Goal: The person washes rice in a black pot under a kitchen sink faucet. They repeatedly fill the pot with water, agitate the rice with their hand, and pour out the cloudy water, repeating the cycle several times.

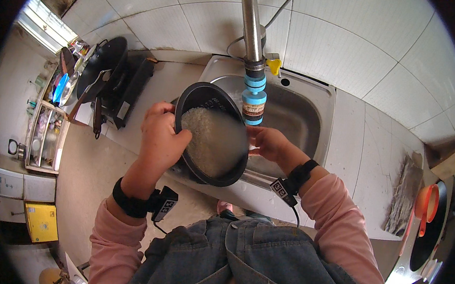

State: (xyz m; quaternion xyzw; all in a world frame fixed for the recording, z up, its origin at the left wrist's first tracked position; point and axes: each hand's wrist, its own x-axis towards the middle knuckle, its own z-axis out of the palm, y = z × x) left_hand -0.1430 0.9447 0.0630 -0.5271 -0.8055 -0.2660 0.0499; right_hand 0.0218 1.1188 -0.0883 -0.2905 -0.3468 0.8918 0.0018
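A dark rice cooker inner pot [211,91] is tilted to the right over the left edge of the metal sink [299,107]. Inside it, white rice grains [196,130] lie on the left, and cloudy water [228,136] gathers on the right. My left hand [162,133] grips the pot's left rim, thumb over the edge. At its right rim is my right hand [269,145], fingers against the outer wall and partly hidden, so its hold is hard to judge. Just above that hand hangs the faucet's blue filter nozzle [254,98]. No stream of water shows beneath it.
Left of the sink, a black wok [106,70] sits on a gas stove [132,92], a long-handled spatula [90,89] in it. A yellow valve handle [273,66] is behind the faucet. Far right are an orange ladle [425,203] and a dark round pan [430,239].
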